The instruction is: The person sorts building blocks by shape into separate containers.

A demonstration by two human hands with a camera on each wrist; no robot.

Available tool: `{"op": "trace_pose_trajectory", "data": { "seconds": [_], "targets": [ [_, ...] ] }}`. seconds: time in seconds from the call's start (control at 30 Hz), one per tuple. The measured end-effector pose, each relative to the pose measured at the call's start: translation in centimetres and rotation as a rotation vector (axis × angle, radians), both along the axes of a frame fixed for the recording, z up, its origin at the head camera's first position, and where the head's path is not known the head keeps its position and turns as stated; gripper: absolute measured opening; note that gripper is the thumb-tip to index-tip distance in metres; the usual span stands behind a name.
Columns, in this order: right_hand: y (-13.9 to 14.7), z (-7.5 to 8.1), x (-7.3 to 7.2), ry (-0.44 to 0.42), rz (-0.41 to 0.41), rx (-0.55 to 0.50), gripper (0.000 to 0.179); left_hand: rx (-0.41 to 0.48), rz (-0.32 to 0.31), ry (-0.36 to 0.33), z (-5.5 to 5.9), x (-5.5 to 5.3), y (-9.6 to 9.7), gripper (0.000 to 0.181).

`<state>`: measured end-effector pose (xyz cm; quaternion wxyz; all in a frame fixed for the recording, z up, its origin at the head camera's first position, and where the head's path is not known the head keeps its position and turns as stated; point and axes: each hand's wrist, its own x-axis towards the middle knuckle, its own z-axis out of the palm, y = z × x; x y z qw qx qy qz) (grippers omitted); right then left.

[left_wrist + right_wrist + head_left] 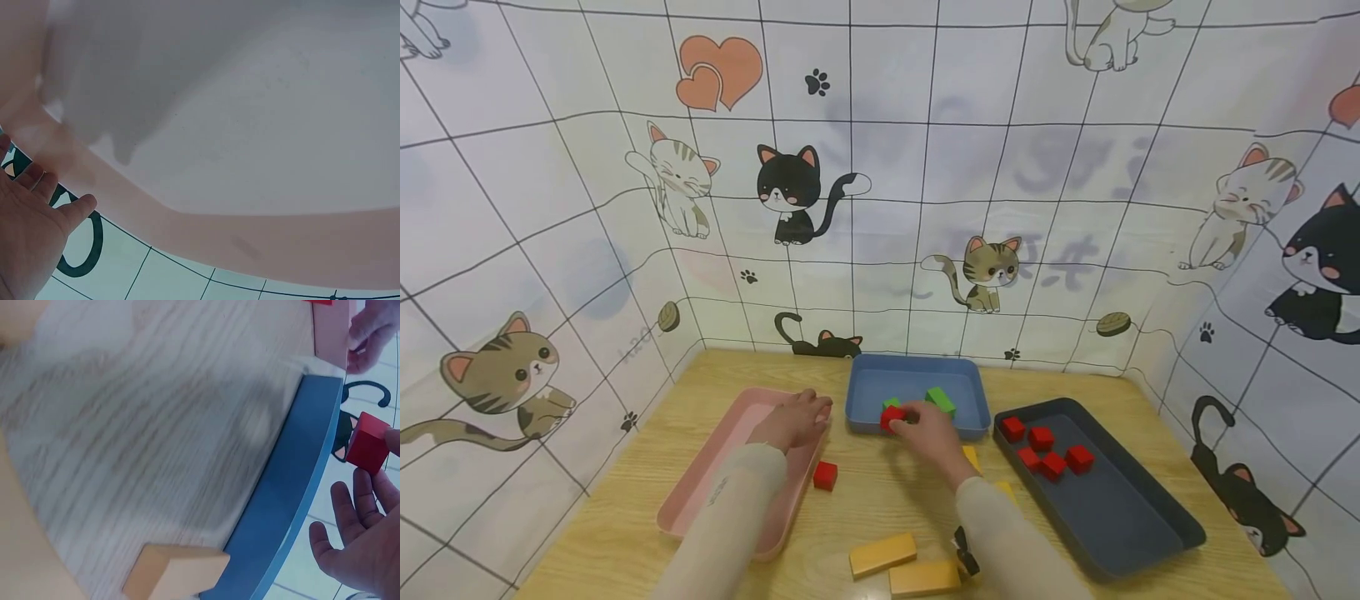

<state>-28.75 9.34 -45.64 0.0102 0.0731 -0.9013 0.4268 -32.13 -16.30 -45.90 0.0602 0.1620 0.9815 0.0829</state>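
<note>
My right hand (pixel 931 435) pinches a red cube (pixel 891 417) between thumb and fingertips at the near rim of the blue tray (pixel 859 392). In the right wrist view the same red cube (pixel 369 444) shows above the blue rim. Two green blocks, one of them (pixel 940 402) in fuller view, lie in the blue tray. My left hand (pixel 797 417) is over the far right corner of the pink tray (pixel 700 500), fingers extended and holding nothing. Another red cube (pixel 825 476) sits on the table just right of the pink tray.
A dark grey tray (pixel 1120 508) on the right holds several red cubes (pixel 1053 465). Two yellow blocks (pixel 883 555) lie at the table's front, and more yellow pieces (pixel 972 456) are partly hidden behind my right arm. Cat-patterned walls (pixel 895 208) enclose the table.
</note>
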Motion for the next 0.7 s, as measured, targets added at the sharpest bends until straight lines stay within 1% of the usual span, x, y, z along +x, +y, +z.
{"op": "trace_pose_trajectory", "data": {
  "seconds": [0.2, 0.3, 0.33, 0.53, 0.7],
  "targets": [
    [1.3, 0.6, -0.5, 0.012, -0.053, -0.032, 0.033, -0.001, -0.001, 0.004, 0.0, 0.0, 0.1, 0.038],
    [2.1, 0.8, -0.9, 0.016, -0.084, -0.049, 0.035, 0.000, 0.000, 0.005, 0.0, 0.1, 0.1, 0.037],
    [2.4, 1.0, -1.0, 0.012, -0.098, -0.049, 0.037, 0.000, 0.001, 0.004, 0.1, 0.1, 0.1, 0.037],
    [4.5, 2.2, -1.1, 0.053, -0.140, -0.006, 0.040, -0.001, 0.002, -0.003, 0.1, 0.1, 0.1, 0.038],
    [6.6, 2.8, -1.2, 0.040, -0.169, -0.033, 0.042, -0.003, -0.004, 0.003, 0.0, 0.1, 0.0, 0.038]
  ]
}}
